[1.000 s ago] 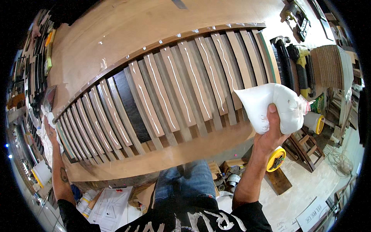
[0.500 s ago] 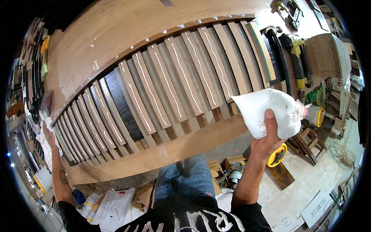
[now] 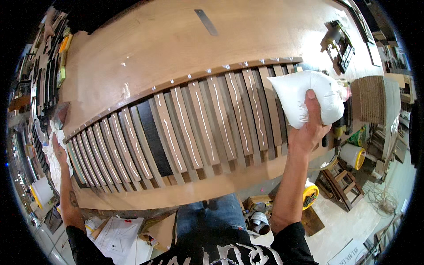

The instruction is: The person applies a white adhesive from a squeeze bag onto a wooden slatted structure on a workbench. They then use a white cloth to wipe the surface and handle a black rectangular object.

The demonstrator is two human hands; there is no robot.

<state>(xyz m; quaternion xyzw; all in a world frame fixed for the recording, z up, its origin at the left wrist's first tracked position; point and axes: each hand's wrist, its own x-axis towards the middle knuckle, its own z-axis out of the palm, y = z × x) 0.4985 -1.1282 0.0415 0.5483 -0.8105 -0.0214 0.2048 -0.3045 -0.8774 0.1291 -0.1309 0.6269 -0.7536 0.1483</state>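
My right hand (image 3: 309, 117) is wrapped round a plump white plastic bag (image 3: 318, 95), thumb on top. The bag's pointed tip faces left, over the far part of a bare strip at the right. Below it lies a row of brown wooden strips (image 3: 196, 137); many carry a thin wavy line of white glue (image 3: 181, 128) along their length. At the row's far left end, my left hand (image 3: 58, 149) is closed on a crumpled white cloth (image 3: 54, 157); its fingers are partly hidden.
The strips lie on a large wooden table (image 3: 145, 48). A metal ruler-like strip (image 3: 206, 22) lies at the far side, a nail gun (image 3: 338, 44) at the far right. Corrugated cardboard (image 3: 370, 99) sits at the right edge. Buckets (image 3: 352, 155) and a wooden frame (image 3: 340, 183) stand below.
The bag in my right hand has moved from the near end of a glued strip to the far part of a bare strip further right. My view has shifted; the left hand stays at the cloth.
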